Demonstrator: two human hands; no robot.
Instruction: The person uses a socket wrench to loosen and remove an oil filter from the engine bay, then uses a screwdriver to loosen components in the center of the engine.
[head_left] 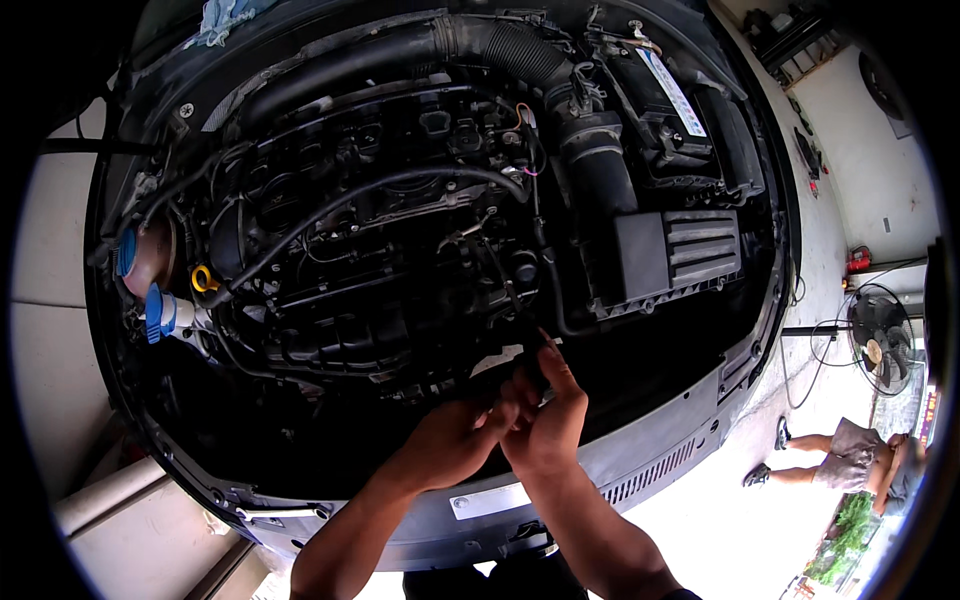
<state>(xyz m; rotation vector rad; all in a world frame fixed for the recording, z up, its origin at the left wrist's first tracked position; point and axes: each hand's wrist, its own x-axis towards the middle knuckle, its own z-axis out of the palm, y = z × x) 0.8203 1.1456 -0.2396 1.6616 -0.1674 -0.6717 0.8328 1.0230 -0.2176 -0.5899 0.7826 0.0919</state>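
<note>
Over the front edge of the engine bay, both my hands meet with their fingers curled together. My left hand (452, 440) is closed, its fingertips pressed against the right hand's fingers; what it holds is hidden. My right hand (548, 415) is closed too, with one digit stretched forward along a dark, thin, rod-like thing (527, 318). The rod runs from the fingers up toward the right end of the black engine (400, 240). Deep shadow hides its exact kind and where it ends. Just beyond lies a curved black hose (390, 180).
Right of the engine sit the black air filter box (645, 255) and the battery (655, 100). Blue-capped reservoirs (160, 312) and a yellow dipstick ring (205, 279) are at left. The front panel (640, 465) crosses under my forearms. A fan (880, 340) and another person (855, 460) are at right.
</note>
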